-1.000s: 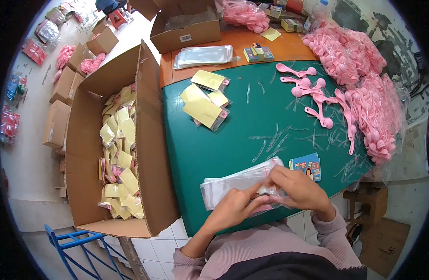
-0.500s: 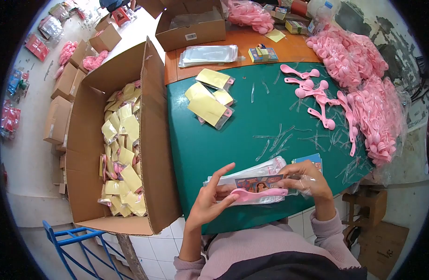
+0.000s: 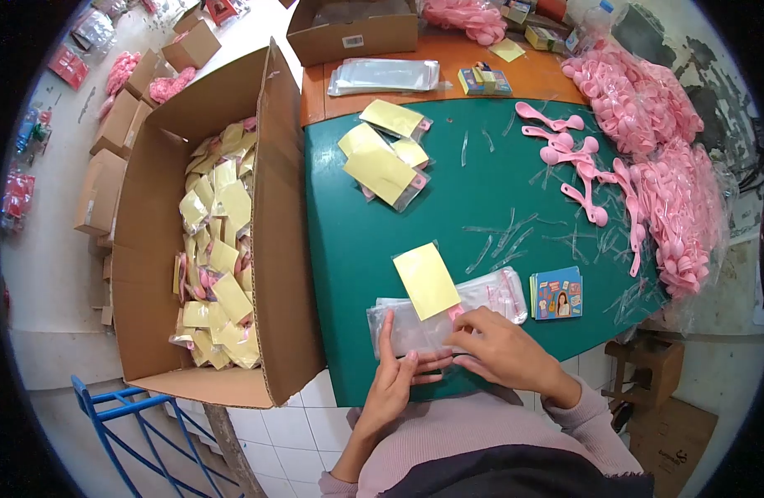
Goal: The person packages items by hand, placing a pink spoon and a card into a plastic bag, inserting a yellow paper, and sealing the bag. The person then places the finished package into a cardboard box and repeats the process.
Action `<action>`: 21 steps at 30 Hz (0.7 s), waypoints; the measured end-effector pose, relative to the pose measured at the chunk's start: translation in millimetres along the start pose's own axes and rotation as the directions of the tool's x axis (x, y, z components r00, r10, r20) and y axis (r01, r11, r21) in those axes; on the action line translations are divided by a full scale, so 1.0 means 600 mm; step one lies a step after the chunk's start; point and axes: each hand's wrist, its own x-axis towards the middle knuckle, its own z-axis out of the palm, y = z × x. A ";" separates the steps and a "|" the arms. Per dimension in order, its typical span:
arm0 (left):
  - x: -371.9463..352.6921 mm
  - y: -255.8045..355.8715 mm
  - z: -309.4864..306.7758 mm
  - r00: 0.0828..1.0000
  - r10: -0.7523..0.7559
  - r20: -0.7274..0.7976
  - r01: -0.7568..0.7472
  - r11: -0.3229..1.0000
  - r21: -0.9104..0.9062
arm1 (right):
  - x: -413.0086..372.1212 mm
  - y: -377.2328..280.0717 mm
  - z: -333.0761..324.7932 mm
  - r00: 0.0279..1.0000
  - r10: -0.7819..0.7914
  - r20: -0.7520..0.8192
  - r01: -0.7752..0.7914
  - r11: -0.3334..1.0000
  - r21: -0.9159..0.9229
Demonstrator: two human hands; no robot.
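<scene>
My left hand (image 3: 392, 380) rests at the near edge of a pile of clear plastic bags (image 3: 399, 328), its fingers stretched out and apart. Beside it, my right hand (image 3: 508, 350) has its fingers bent together over the pile's near edge. What they pinch, if anything, I cannot make out. Just beyond both hands, a packet with a yellow card (image 3: 427, 280) lies tilted on the bags, the tip of a pink spoon (image 3: 455, 312) showing at its lower corner. A stack of blue picture cards (image 3: 557, 294) sits right of the bags.
On the left stands a tall cardboard box (image 3: 286, 274) with many yellow-backed packets. Several finished-looking packets (image 3: 382, 170) lie on the green table (image 3: 349, 266). Loose pink spoons (image 3: 585, 178), clear plastic strips (image 3: 506, 236) and bulging spoon bags (image 3: 673, 216) occupy the right side.
The card and pink spoon held between my hands, picture side up, are no longer seen there. A yellow-backed packet now lies on the bags. Both hands moved nearer my body; the view shifted slightly.
</scene>
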 end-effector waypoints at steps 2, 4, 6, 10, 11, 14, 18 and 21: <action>-0.007 -0.002 -0.002 0.999 -0.025 0.029 0.024 0.999 0.038 | 0.002 0.002 0.020 1.000 -0.018 0.015 0.018 1.000 0.009; -0.009 -0.015 -0.006 0.998 -0.064 0.022 0.063 0.996 0.059 | 0.002 0.002 0.031 0.996 -0.033 0.084 0.041 0.993 -0.107; -0.011 -0.022 -0.007 0.995 -0.101 0.022 0.099 0.992 0.083 | 0.003 0.001 0.036 0.995 -0.064 0.073 0.072 0.990 -0.123; -0.014 -0.020 -0.003 0.996 -0.079 -0.030 0.079 0.997 0.001 | 0.003 0.000 0.045 0.984 -0.167 0.062 0.176 0.965 -0.194; -0.015 -0.018 -0.002 0.996 -0.077 -0.042 0.075 0.996 -0.046 | 0.004 -0.001 0.046 0.984 -0.168 0.064 0.178 0.965 -0.194; -0.016 -0.014 0.001 0.994 -0.052 -0.099 0.048 0.998 -0.044 | 0.007 -0.006 0.044 0.971 -0.238 0.021 0.237 0.947 -0.219; 0.000 -0.017 0.006 0.996 0.056 -0.068 -0.051 0.996 0.075 | 0.011 -0.001 0.043 0.940 -0.342 -0.003 0.334 0.918 -0.213; 0.011 -0.017 0.013 0.995 0.072 -0.072 -0.058 0.983 0.173 | 0.015 0.020 0.007 0.929 -0.369 0.026 0.364 0.924 0.117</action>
